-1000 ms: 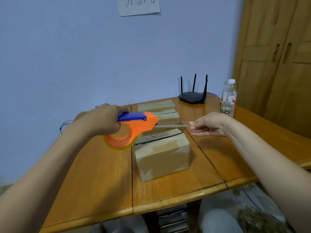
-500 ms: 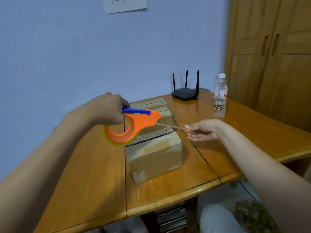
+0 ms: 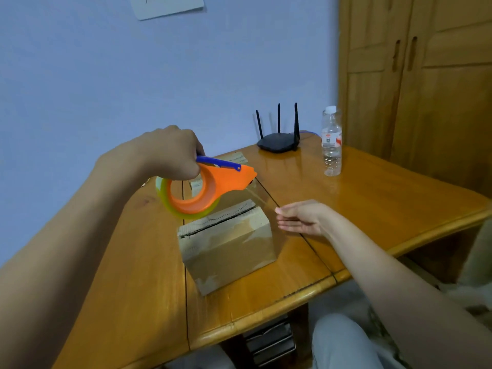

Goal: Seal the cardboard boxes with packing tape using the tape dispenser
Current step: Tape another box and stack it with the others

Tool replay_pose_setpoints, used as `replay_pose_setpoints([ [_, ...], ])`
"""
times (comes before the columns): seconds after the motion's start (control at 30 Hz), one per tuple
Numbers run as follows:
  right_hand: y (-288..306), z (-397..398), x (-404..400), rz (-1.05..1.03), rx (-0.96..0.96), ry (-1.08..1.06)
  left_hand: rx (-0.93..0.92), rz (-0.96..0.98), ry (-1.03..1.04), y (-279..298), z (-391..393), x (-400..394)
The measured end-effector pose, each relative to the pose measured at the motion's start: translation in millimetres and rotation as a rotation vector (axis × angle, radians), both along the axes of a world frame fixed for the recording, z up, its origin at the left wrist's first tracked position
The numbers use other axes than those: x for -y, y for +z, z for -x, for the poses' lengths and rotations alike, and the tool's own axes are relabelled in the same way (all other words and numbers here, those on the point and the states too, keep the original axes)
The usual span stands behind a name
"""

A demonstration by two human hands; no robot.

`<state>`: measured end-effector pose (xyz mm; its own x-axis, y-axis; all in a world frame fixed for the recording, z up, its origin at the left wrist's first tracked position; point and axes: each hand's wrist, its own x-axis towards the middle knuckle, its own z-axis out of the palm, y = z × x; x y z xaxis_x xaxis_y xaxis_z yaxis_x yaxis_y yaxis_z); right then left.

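The dispenser (image 3: pixel 213 187) hangs in the air above the near box (image 3: pixel 229 243), an orange plastic hoop with a blue lever on top and a pale yellowish roll around it. The left hand (image 3: pixel 170 153) grips its handle, fingers curled tight. From the nose a clear strip of tape (image 3: pixel 259 199) slants down to the right hand (image 3: pixel 299 218) — its end is pinched at the fingertips, the other fingers held out fairly straight, palm up. That hand sits just beside the box's far right corner, not touching it. The box is plain brown cardboard, its top seam gaping along a corrugated edge. More boxes (image 3: pixel 234 157) lie behind the dispenser, mostly hidden. All rest on a glossy wooden table (image 3: pixel 372 198). Beyond the right hand stand a black router (image 3: pixel 278 143) and a clear bottle (image 3: pixel 332 142) — then a blue wall and a wooden wardrobe (image 3: pixel 426 83).
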<state>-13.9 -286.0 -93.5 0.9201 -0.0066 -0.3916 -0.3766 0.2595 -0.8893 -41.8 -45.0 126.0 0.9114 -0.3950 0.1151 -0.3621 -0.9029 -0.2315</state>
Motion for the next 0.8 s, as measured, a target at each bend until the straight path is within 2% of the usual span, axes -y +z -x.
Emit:
replay_pose_setpoints([
  [0.33, -22.6, 5.4, -15.2, -0.047, 0.030, -0.048, -0.005, -0.068, -0.048, 5.6, -11.9, 18.3],
  [0.8, -33.4, 14.6, -42.3, 0.173, 0.082, -0.162, -0.036, -0.078, -0.002, 1.7, -17.9, 10.7],
])
